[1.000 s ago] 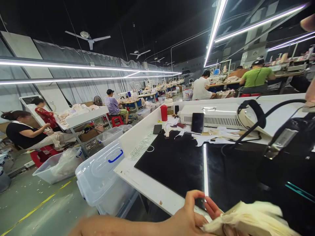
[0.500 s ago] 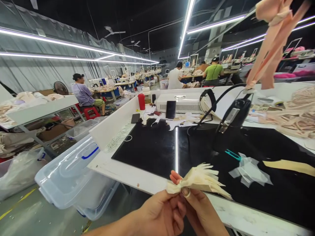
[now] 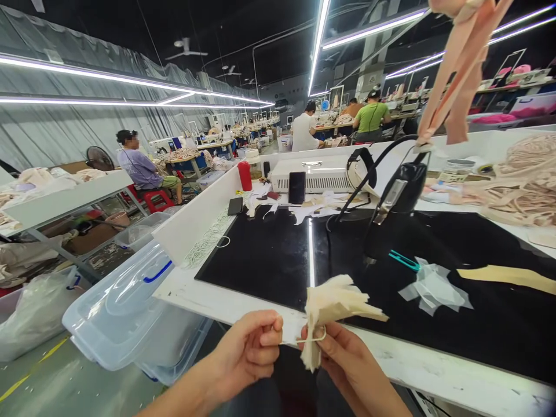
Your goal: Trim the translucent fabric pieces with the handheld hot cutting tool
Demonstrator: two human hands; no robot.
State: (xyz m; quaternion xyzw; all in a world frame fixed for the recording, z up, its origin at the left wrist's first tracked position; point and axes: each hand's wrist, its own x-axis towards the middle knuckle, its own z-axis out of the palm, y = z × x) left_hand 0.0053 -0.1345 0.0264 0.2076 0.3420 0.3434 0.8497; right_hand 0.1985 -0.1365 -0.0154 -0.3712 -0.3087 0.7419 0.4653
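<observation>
At the front edge of the table, my right hand (image 3: 345,353) is closed around the gathered middle of a bundle of cream fabric strips (image 3: 341,298). The bundle's frayed ends fan out to the right, and a short tail hangs below the fingers. A thin white elastic band (image 3: 309,340) loops at the bundle's neck and stretches leftward. Its other end runs to my left hand (image 3: 256,341), whose thumb and finger are pinched together. The exact grip point there is hard to see.
A black mat (image 3: 269,260) covers the tabletop. On it lie turquoise thread snips (image 3: 403,260), translucent sheets (image 3: 436,286) and a tan strip (image 3: 508,277). Loose white bands (image 3: 204,243) pile at left. A black device (image 3: 397,191) hangs at right. Plastic bins (image 3: 125,301) stand beside the table.
My left hand has drawn away to the left from the bundle, pulling the band out. The bundle has turned in my right hand, its tail now pointing down. The view has shifted slightly.
</observation>
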